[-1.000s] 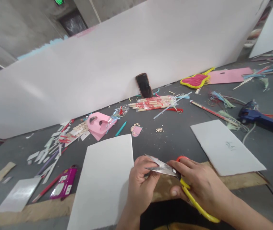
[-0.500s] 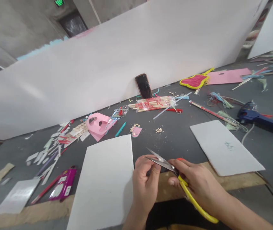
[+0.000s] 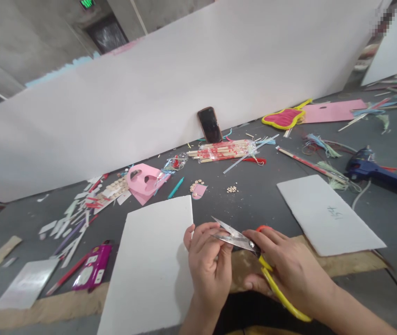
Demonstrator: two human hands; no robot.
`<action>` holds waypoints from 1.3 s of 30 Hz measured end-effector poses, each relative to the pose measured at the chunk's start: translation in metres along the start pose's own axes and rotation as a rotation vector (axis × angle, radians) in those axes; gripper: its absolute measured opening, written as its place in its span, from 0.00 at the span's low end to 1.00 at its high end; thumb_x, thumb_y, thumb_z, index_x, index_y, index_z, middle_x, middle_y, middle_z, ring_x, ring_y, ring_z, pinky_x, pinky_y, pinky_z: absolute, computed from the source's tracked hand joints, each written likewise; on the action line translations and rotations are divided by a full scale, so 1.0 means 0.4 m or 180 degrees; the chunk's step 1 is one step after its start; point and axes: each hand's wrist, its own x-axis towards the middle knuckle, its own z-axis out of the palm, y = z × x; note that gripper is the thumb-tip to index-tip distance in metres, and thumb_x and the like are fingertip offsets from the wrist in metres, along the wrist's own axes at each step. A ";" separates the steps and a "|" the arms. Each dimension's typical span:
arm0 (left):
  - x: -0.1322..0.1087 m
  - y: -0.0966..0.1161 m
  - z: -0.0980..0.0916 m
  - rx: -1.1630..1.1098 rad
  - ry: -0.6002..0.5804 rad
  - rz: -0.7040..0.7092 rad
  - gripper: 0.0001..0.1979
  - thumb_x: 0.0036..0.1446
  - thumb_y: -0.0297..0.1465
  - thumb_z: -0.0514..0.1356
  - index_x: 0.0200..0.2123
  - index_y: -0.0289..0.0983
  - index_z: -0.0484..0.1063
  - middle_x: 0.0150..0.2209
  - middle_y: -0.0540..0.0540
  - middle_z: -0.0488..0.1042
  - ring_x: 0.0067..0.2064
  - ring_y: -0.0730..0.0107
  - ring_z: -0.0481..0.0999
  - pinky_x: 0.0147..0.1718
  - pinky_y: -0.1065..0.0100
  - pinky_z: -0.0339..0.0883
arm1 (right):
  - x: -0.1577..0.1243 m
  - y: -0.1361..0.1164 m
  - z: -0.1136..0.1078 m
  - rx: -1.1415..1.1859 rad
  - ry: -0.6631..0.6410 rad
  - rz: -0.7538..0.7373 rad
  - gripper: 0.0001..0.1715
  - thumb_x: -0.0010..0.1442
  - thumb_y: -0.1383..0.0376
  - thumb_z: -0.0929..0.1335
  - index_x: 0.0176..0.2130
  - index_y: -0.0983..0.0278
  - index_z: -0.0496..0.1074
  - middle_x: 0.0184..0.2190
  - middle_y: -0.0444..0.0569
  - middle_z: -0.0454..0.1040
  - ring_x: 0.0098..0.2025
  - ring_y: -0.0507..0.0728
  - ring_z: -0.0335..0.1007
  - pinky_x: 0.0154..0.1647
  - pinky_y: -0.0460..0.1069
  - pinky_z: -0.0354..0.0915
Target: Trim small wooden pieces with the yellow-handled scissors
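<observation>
In the head view, my right hand grips a pair of scissors with yellow and orange handles. The blades point left, parted in a narrow V, and meet the fingers of my left hand. That hand is closed in a pinch beside the blades; whatever lies between thumb and fingers is too small or hidden to make out. Beyond the hands lie a small pink heart-shaped piece with pale bits along its edge and a little pile of pale bits.
A white board lies at my left, another white board at my right. Farther right is a blue glue gun with its cord. A phone leans on the white partition behind packed sticks. Scraps and a purple pack lie left.
My left hand has turned slightly and shifted left, its little finger now raised. The scissor blades have closed a little, and the yellow handle has swung slightly left.
</observation>
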 end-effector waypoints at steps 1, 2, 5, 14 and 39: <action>0.000 -0.001 -0.001 -0.0040 -0.0011 0.0005 0.08 0.57 0.23 0.56 0.29 0.40 0.70 0.30 0.50 0.77 0.42 0.63 0.74 0.53 0.53 0.53 | -0.001 0.001 0.002 -0.0030 0.0025 0.0006 0.27 0.57 0.51 0.66 0.50 0.63 0.63 0.35 0.52 0.71 0.36 0.59 0.70 0.31 0.49 0.65; 0.001 -0.001 -0.001 -0.0093 -0.0039 0.0002 0.07 0.56 0.23 0.56 0.29 0.40 0.70 0.30 0.50 0.77 0.42 0.63 0.74 0.54 0.53 0.53 | -0.002 0.002 0.004 -0.0058 0.0053 0.0013 0.26 0.58 0.51 0.65 0.50 0.63 0.64 0.35 0.52 0.72 0.36 0.59 0.70 0.31 0.49 0.65; 0.003 0.002 -0.004 -0.0369 -0.0222 -0.0164 0.07 0.57 0.24 0.56 0.28 0.39 0.71 0.29 0.50 0.76 0.41 0.63 0.74 0.53 0.54 0.54 | -0.009 0.009 0.016 -0.0101 0.0190 -0.0012 0.21 0.62 0.53 0.62 0.48 0.64 0.65 0.33 0.51 0.73 0.34 0.58 0.71 0.30 0.49 0.65; 0.000 0.013 -0.005 -0.0911 -0.0406 -0.0619 0.08 0.58 0.28 0.56 0.27 0.39 0.71 0.32 0.48 0.76 0.43 0.61 0.73 0.50 0.55 0.58 | -0.007 0.015 0.028 0.0087 0.0213 -0.0077 0.17 0.65 0.56 0.59 0.46 0.64 0.66 0.30 0.49 0.73 0.30 0.56 0.71 0.28 0.47 0.63; 0.010 -0.007 -0.026 -0.1442 -0.0884 -0.0919 0.08 0.58 0.30 0.57 0.28 0.37 0.74 0.35 0.42 0.74 0.47 0.58 0.71 0.46 0.58 0.65 | -0.014 0.011 0.012 0.0164 -0.0016 -0.0091 0.18 0.64 0.55 0.60 0.47 0.64 0.66 0.30 0.50 0.73 0.29 0.57 0.71 0.28 0.47 0.62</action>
